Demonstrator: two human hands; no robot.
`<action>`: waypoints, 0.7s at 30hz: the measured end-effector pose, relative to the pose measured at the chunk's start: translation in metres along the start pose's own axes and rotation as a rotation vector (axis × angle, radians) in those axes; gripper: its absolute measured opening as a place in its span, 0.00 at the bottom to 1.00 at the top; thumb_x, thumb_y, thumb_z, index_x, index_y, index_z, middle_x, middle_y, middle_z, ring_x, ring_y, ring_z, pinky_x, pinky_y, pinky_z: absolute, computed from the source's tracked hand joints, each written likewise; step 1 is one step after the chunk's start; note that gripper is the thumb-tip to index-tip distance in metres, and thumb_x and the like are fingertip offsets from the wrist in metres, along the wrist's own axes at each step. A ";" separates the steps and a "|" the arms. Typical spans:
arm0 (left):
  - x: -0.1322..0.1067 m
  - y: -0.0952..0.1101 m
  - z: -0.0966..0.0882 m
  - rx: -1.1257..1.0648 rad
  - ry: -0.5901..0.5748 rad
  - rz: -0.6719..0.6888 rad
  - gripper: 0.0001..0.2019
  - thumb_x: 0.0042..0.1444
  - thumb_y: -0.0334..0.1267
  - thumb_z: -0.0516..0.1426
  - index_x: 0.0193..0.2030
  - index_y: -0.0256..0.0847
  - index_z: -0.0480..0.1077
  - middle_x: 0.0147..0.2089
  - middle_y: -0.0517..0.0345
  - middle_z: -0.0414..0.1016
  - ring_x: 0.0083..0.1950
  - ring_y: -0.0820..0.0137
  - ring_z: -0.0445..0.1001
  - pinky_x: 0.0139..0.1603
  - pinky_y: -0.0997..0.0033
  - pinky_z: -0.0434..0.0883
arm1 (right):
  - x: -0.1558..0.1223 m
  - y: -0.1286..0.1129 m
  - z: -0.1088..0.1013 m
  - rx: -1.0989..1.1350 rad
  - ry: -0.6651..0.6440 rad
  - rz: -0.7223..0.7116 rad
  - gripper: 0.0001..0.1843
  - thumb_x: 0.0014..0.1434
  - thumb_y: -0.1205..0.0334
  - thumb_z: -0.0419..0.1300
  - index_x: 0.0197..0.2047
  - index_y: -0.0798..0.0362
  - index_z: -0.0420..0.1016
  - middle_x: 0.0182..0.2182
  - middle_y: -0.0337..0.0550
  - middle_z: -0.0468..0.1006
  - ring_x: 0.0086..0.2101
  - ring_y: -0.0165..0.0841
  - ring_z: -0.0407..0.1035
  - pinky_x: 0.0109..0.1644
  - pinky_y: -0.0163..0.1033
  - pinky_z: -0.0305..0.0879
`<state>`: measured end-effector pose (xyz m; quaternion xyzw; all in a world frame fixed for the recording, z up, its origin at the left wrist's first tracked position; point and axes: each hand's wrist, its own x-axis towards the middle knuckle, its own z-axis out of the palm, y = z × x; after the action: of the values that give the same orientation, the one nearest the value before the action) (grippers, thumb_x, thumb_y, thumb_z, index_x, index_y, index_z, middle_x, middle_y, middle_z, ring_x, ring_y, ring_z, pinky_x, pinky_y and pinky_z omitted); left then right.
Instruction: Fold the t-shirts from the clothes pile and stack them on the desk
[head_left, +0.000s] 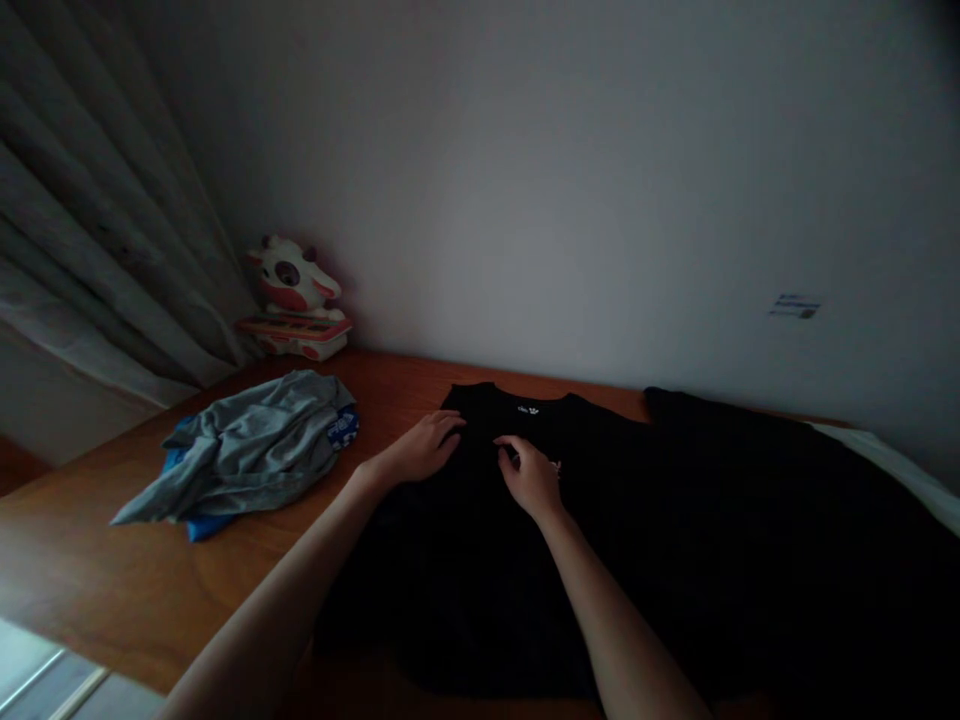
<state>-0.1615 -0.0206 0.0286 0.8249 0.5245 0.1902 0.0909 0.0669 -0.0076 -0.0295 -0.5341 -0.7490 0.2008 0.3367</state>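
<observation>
A black T-shirt [480, 560] lies spread flat on a wooden table [112, 570], collar toward the wall with a small white label at the neck. My left hand [420, 448] rests flat on the shirt's left shoulder near the collar, fingers stretched out. Just below the collar, my right hand [531, 475] sits on the chest of the shirt with its fingers curled, pinching the black fabric.
A crumpled grey garment [247, 445] lies over a blue one [343, 428] on the table's left side. A red and white cow-shaped toy [295, 297] stands in the back corner by the curtain [97, 230]. More dark cloth [750, 450] lies on the right.
</observation>
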 end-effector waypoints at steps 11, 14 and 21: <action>0.068 -0.029 0.058 0.261 -0.187 -0.362 0.39 0.68 0.57 0.40 0.74 0.27 0.51 0.78 0.33 0.43 0.78 0.48 0.43 0.74 0.44 0.49 | -0.005 -0.018 -0.009 -0.318 -0.013 0.064 0.14 0.68 0.61 0.55 0.52 0.48 0.79 0.46 0.47 0.78 0.46 0.39 0.72 0.50 0.41 0.63; 0.060 -0.024 0.060 0.322 -0.131 -0.349 0.37 0.69 0.56 0.40 0.74 0.29 0.53 0.78 0.36 0.43 0.79 0.49 0.43 0.75 0.44 0.45 | -0.007 -0.018 -0.011 -0.388 0.020 0.071 0.14 0.68 0.57 0.56 0.51 0.47 0.80 0.46 0.49 0.75 0.48 0.41 0.70 0.51 0.43 0.63; 0.061 -0.019 0.057 0.395 -0.111 -0.226 0.28 0.69 0.44 0.43 0.70 0.31 0.61 0.75 0.38 0.56 0.76 0.54 0.54 0.74 0.55 0.52 | -0.008 -0.020 -0.012 -0.421 0.026 0.003 0.12 0.66 0.58 0.59 0.48 0.48 0.81 0.47 0.50 0.73 0.47 0.42 0.67 0.50 0.45 0.63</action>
<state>-0.1312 0.0452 -0.0165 0.7721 0.6346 0.0267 -0.0229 0.0636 -0.0225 -0.0100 -0.5965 -0.7691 0.0337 0.2270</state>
